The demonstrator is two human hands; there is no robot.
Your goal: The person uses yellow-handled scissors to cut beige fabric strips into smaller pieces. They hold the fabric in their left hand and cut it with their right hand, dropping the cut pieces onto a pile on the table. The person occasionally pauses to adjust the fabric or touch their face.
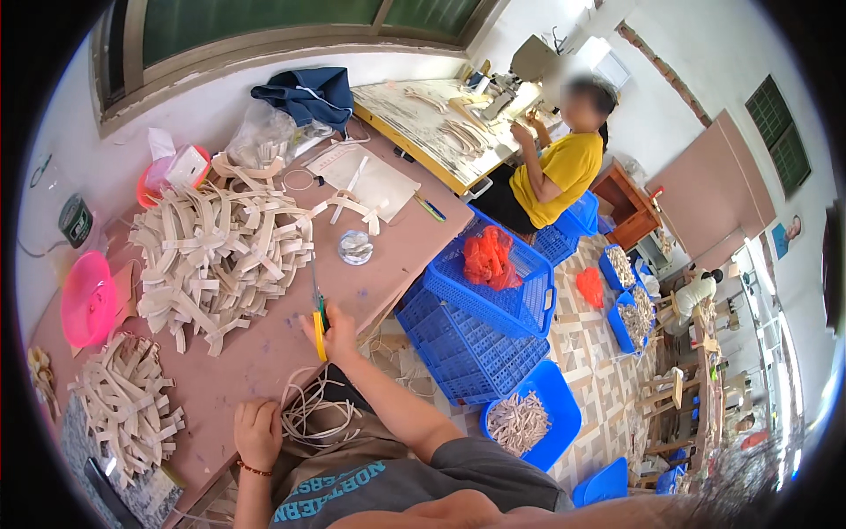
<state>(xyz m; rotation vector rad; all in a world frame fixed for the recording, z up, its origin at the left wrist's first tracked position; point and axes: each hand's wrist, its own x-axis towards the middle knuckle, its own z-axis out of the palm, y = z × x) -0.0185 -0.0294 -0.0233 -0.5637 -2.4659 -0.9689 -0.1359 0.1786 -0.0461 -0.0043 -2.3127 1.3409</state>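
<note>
My right hand is closed around a pair of scissors with yellow and green handles, the blades lying over the table beside the large strip pile. Near the table's front edge, my left hand has its fingers curled in, a beaded bracelet on its wrist. Loops of thin beige cord run from that hand's fingers down over my lap. The large pile of short beige strips spreads across the table. A smaller strip pile lies at the left. A small round clear container stands beyond the scissors.
A pink bowl sits at the left, and a cloth sheet lies at the back. Right of the table stand stacked blue crates and a blue bin of beige pieces. A person in yellow works at a sewing machine.
</note>
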